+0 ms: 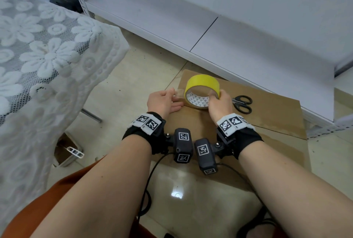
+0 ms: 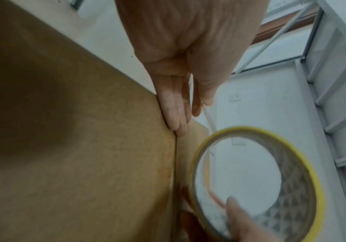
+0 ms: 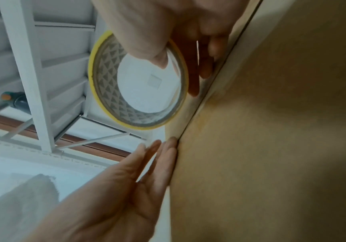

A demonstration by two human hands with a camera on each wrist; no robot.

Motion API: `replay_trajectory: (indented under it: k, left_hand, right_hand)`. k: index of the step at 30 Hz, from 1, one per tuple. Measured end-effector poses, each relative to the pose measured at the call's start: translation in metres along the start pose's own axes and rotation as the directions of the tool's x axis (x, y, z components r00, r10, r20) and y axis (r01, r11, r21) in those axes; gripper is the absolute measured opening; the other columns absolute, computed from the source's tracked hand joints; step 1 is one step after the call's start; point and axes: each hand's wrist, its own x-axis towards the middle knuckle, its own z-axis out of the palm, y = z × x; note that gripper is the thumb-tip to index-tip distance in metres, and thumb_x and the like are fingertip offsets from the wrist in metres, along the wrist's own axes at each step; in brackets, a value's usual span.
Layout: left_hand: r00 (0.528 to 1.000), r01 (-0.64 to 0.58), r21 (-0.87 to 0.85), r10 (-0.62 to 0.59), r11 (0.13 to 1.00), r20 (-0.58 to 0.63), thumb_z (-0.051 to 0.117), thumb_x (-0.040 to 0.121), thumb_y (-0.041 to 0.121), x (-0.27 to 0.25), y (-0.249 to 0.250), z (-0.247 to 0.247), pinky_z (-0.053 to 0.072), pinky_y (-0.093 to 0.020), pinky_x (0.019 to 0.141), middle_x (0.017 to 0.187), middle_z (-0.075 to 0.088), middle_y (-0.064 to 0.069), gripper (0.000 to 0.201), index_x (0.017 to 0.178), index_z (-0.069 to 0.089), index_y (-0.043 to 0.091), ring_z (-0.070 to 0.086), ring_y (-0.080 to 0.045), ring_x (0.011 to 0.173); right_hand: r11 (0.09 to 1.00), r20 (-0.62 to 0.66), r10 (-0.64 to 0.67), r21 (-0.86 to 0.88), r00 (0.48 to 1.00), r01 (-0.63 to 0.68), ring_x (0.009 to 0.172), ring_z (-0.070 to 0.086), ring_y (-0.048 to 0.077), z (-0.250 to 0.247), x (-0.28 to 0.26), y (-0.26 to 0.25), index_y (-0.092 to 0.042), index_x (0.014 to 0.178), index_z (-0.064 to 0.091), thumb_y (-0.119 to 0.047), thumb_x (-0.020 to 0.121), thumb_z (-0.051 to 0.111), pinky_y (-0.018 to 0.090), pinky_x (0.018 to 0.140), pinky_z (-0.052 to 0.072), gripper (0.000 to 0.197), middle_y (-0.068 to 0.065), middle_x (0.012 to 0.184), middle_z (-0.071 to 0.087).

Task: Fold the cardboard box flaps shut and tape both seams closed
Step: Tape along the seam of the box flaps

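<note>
A brown cardboard box (image 1: 267, 115) lies on the floor with its top flaps folded flat; a seam (image 2: 176, 163) runs between them. My right hand (image 1: 216, 104) grips a yellow tape roll (image 1: 202, 83) standing on edge over the box's far left corner, thumb inside the core (image 3: 107, 78). My left hand (image 1: 162, 101) is at the box's left edge. Its thumb and forefinger pinch the clear free end of the tape (image 1: 178, 93), pulled a short way off the roll. Its other fingers (image 2: 174, 114) lie straight against the box's edge.
Black scissors (image 1: 242, 104) lie on the box just right of the roll. A lace-covered table (image 1: 47, 56) stands at the left with a small open carton (image 1: 65, 151) beneath it. A low white shelf (image 1: 191, 18) runs behind the box. Wrist-camera cables (image 1: 149, 190) trail over the floor tiles.
</note>
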Motion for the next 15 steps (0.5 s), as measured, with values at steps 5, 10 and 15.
replay_trajectory:
  k: [5,10,15]
  left_hand:
    - [0.990,0.094,-0.052,-0.088,0.994,0.106,0.049,0.099,0.019,0.001,0.006,-0.009,0.060,-0.025,0.060,0.094,0.067,-0.020,0.024,0.103,0.060,-0.002,0.070,-0.020,0.064]
    - [0.991,0.094,-0.084,-0.085,0.992,0.101,0.049,0.099,0.020,-0.002,0.004,-0.012,0.060,-0.027,0.064,0.101,0.066,-0.022,0.023,0.107,0.059,0.000,0.070,-0.022,0.069]
    - [0.996,0.029,-0.044,-0.026,0.999,0.080,0.057,0.094,0.018,-0.003,0.002,-0.015,0.059,-0.027,0.058,0.088,0.069,-0.020,0.023,0.106,0.064,-0.001,0.070,-0.024,0.064]
  right_hand:
    - [0.986,0.020,-0.106,-0.130,0.994,0.108,0.081,0.055,0.028,-0.001,0.002,0.003,-0.010,0.100,0.056,-0.018,0.094,0.045,0.034,0.072,0.044,0.015,0.009,0.092,0.060]
    - [0.998,0.099,0.029,0.045,0.995,-0.034,0.064,0.054,0.024,0.004,0.000,0.006,-0.009,0.090,0.055,-0.036,0.092,0.054,0.032,0.063,0.044,0.027,0.016,0.083,0.063]
    - [0.999,0.094,-0.003,0.044,0.996,-0.001,0.057,0.053,0.015,-0.001,0.000,0.015,-0.019,0.080,0.055,-0.022,0.084,0.066,0.025,0.054,0.041,0.013,0.009,0.080,0.065]
